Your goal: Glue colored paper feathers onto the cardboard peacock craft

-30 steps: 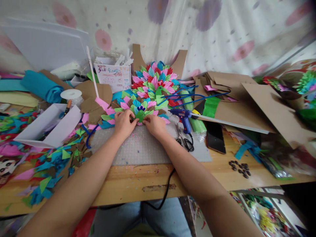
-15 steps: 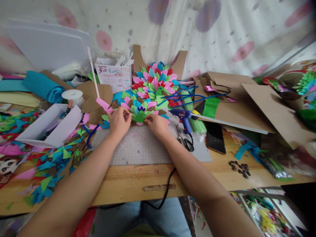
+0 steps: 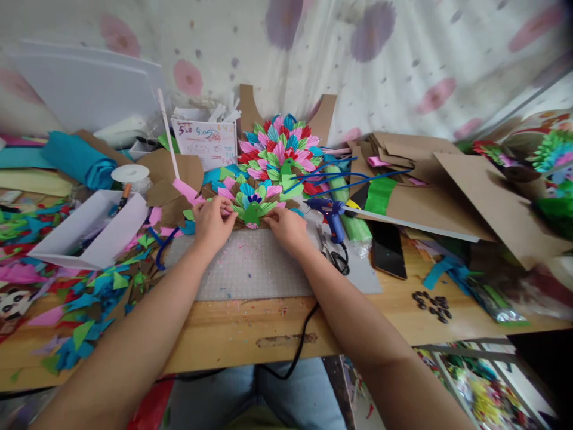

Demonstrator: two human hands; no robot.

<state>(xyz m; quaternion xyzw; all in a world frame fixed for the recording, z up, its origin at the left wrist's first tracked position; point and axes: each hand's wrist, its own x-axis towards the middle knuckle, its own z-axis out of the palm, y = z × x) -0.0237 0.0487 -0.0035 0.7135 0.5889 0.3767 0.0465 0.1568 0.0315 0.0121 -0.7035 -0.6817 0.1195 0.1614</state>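
Note:
A paper peacock with a green body and a fan of pink, blue and green pleated leaves lies at the far edge of the grey cutting mat. My left hand pinches its left side, fingers bent around the paper edge. On the opposite side my right hand grips the paper between thumb and fingers. The fingertips are partly hidden by the leaves. Behind it stands a second, fuller paper peacock with red, pink, blue and green leaves.
Right of my hands lie a blue glue gun, scissors, a phone and cardboard sheets. Dark beads sit near the front edge. Leftward are a white box, paper scraps and a blue crepe roll.
The camera view has shifted slightly. Both hands stay at the sides of the front peacock, with hardly any movement of the fingers.

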